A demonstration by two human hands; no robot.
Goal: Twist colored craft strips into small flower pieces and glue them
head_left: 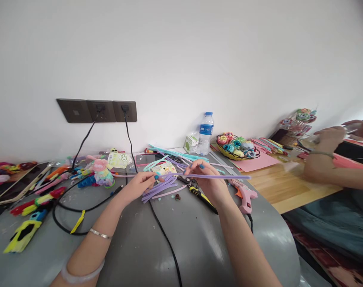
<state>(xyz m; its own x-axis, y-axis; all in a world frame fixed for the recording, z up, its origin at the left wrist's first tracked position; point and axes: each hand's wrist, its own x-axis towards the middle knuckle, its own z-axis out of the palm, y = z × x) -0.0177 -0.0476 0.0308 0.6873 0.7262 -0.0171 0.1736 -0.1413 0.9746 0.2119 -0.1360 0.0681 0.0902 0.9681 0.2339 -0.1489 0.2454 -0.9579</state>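
While left hand (141,185) and right hand (211,186) pinch a purple stem (229,176), stretched between, jutting rightward

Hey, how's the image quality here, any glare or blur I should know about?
Head view: pale glare on the grey table; soft, fairly even light across the wall; the co-worker's hands at far right look slightly blurred; the top right corner darkens; the purple stem reads fairly clearly.

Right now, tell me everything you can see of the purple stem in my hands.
The purple stem is long, thin and nearly straight, with a soft, fuzzy look. It runs about level across the view, above the grey table. Your left hand pinches it near one end; it crosses your right hand, its other end sticking out free.
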